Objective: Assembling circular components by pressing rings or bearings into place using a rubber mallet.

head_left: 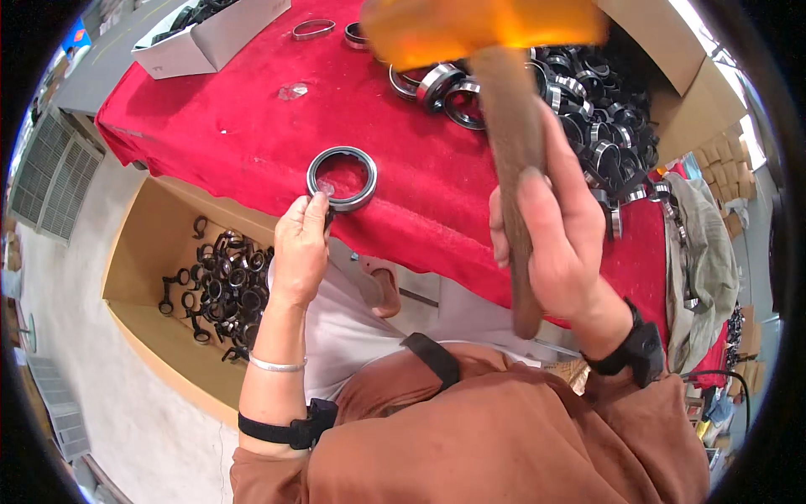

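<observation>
My left hand (pixel 300 244) is closed at the near edge of the red-covered table, pinching the short handle of a black ring-shaped frame (pixel 370 190). The frame rests on the cloth, and red shows through its round opening. In my right hand (pixel 564 227), the fingers are wrapped round the wooden handle of a mallet (pixel 506 109). Its translucent orange head (pixel 487 32) is raised above the table, beyond the frame and to the right, and hides part of the pile behind it. A small clear scrap lies inside the frame, close to my left fingertips.
Black and silver ring parts (pixel 604 151) are heaped at the table's right, before a cardboard box (pixel 672 50). Below left, another cardboard box (pixel 143 227) holds several black ringed pieces. A white box (pixel 206 52) stands far left. A grey-green cloth (pixel 709 244) hangs at the right.
</observation>
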Available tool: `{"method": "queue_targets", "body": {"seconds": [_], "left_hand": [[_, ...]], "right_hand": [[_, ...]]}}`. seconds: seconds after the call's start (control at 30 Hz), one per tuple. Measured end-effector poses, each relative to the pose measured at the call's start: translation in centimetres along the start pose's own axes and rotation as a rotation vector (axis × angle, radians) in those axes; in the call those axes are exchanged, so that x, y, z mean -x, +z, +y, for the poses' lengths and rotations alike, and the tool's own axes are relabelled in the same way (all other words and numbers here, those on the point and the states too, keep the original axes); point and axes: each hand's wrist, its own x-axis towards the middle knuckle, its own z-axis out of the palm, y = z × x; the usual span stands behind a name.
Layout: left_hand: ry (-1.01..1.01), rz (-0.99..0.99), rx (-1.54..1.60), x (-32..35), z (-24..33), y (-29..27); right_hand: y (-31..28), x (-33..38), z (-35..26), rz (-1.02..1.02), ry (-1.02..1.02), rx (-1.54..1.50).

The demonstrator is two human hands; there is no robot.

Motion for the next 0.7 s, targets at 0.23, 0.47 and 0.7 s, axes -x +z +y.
{"method": "queue_targets", "body": {"seconds": [0.23, 0.47, 0.7], "left_hand": [[0.016, -0.02, -0.005, 0.0, 0.9, 1.1], [0.009, -0.019, -0.002, -0.3, 0.1, 0.8], [0.061, -0.014, -0.018, -0.5, 0.3, 1.0]], "right_hand": [[0.9, 5.6, 5.4, -0.12, 0.234, 0.253], [0.4, 5.0, 3.4, 0.063, -0.019, 0.046], [-1.4, 4.0, 3.2, -0.179, 0.421, 0.36]]}}
